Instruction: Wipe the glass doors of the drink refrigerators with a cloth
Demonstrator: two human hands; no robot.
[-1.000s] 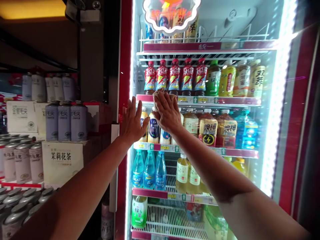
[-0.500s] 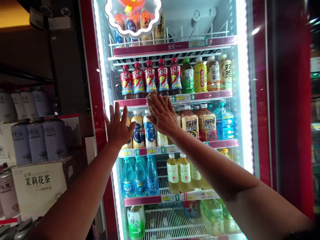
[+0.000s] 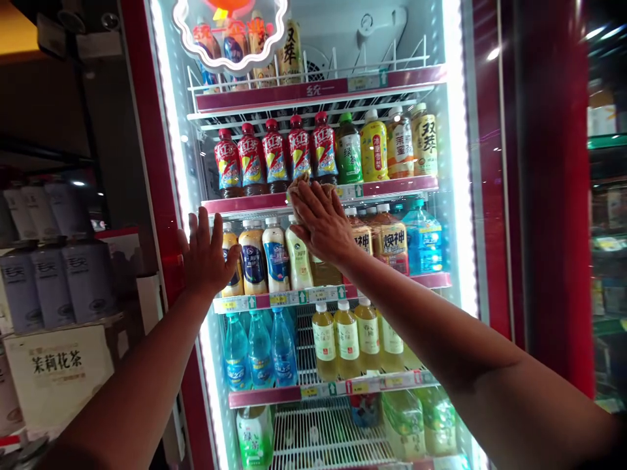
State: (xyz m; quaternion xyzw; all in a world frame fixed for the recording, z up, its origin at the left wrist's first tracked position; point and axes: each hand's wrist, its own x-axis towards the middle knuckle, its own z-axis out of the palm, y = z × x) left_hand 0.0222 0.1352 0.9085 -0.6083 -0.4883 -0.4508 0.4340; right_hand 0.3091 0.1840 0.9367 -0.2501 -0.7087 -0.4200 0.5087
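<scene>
My right hand [image 3: 323,222] lies over a brown cloth [image 3: 298,187] and presses it against the glass door, in front of the shelf edge below the red-capped bottles [image 3: 275,156]. Its fingers point up and cover most of the cloth. To the left, my left hand [image 3: 208,254] is spread open near the door's lit left edge and holds nothing; it appears to rest on the glass. Behind the glass stands a drinks fridge with stocked shelves. White-capped bottles [image 3: 277,254] show between my two hands.
The red door frame [image 3: 142,163] runs along the left. Left of it, grey canisters [image 3: 91,281] stand above a cream box [image 3: 59,372]. A glowing sign [image 3: 230,32] hangs at the door's top. More shelves [image 3: 607,261] are at the far right.
The view has turned slightly right, so the fridge sits further left. My right hand and the cloth have slid right across the glass. My left hand keeps about the same place on the door.
</scene>
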